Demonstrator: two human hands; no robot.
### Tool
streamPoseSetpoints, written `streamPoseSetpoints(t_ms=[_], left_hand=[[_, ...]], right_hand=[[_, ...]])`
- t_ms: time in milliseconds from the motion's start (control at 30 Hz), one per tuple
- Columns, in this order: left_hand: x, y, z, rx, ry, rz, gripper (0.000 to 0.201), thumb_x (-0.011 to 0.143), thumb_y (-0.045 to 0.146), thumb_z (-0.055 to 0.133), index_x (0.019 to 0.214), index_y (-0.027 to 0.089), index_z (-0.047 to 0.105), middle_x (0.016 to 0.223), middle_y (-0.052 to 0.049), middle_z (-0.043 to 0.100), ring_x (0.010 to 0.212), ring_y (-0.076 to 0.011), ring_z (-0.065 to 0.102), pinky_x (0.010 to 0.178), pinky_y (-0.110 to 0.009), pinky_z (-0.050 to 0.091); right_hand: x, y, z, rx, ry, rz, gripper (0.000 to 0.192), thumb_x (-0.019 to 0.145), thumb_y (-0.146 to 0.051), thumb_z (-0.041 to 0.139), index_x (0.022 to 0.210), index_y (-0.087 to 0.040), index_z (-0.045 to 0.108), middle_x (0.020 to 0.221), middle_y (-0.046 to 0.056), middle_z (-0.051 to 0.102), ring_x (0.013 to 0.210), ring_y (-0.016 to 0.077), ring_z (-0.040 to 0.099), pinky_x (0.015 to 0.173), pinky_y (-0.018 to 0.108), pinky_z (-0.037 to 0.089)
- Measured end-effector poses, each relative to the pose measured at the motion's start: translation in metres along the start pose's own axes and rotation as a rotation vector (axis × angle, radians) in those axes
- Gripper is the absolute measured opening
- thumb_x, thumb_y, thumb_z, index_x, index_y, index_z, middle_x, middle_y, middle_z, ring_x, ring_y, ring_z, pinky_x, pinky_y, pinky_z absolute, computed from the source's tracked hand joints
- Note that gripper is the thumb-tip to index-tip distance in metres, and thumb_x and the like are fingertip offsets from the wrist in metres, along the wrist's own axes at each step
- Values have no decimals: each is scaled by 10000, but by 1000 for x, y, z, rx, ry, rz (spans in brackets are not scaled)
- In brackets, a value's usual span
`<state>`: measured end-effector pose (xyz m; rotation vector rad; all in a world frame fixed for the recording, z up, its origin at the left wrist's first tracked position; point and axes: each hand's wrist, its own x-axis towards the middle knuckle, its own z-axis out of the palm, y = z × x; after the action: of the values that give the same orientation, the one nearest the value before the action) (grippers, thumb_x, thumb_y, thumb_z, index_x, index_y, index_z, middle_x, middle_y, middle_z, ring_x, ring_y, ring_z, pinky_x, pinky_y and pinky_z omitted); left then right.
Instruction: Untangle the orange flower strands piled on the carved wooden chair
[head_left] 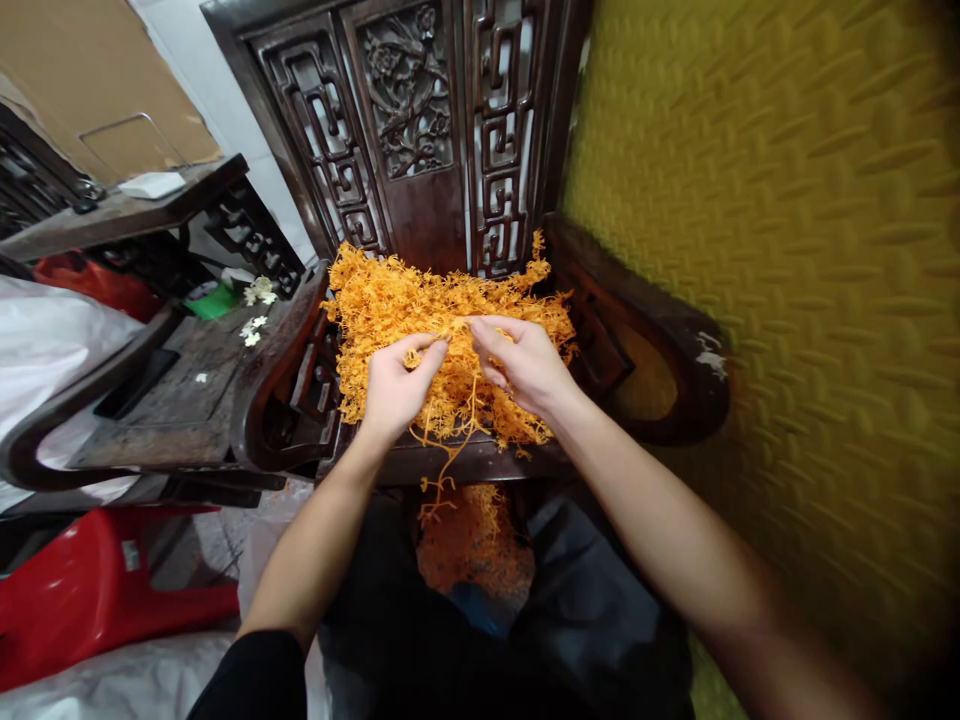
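A large heap of orange, branching plastic-looking sprigs (405, 300) covers the seat of a dark carved wooden chair (427, 225). Over the front of the heap, my left hand (399, 385) pinches part of an orange sprig between thumb and fingers. Close by on the right, my right hand (521, 360) also has its fingertips closed on an orange sprig. Thin orange stems (450, 465) dangle below my hands past the seat's front edge. Exactly where each fingertip grips is hard to make out against the same-coloured heap.
To the left stands another dark wooden chair (172, 400) with pale flower-like pieces (255, 330) and a green item (211, 300) on it. A red plastic stool (82, 590) is at lower left. A yellow textured wall (787, 250) rises close on the right. More orange bits (476, 540) lie below the seat.
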<state>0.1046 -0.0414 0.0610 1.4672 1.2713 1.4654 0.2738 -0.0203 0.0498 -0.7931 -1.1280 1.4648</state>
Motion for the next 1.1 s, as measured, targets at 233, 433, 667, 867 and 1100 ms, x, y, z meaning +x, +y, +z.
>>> streamPoseSetpoints(t_ms=[233,433,667,867,1100], left_hand=[[-4,2,-6,455,-71,214,265,880,407,676,765,176,738,703,-18,713,653,-154,617,634,-263,446],[-7,10,-14,420,-119,171,264,883,396,680,748,171,712,674,6,681,576,-120,537,608,-256,411],[-2,3,-12,388,-192,98,280,889,423,676,791,165,731,706,-3,694,593,-123,545,614,-258,412],[1,5,-8,356,-330,91,260,886,412,687,833,168,760,729,-7,710,657,-132,588,693,-265,446],[0,12,-9,431,-460,64,281,874,417,677,778,160,737,715,-10,712,647,-142,591,669,-273,448]], right_hand=[[13,3,-3,-32,277,-57,299,784,-364,783,657,-192,573,478,-77,449,346,43,370,333,208,220],[33,-27,-60,215,672,-153,181,809,-261,629,722,-215,478,609,-61,588,352,38,376,313,185,195],[29,-27,-77,168,632,-280,73,785,-212,568,780,-229,497,844,4,738,366,33,428,327,232,170],[7,-17,-31,-195,10,-127,246,815,-370,738,993,-199,733,592,-43,599,379,76,468,369,241,276],[10,-11,-22,-360,92,-181,383,798,-545,780,708,-206,628,466,-63,470,367,72,397,380,241,258]])
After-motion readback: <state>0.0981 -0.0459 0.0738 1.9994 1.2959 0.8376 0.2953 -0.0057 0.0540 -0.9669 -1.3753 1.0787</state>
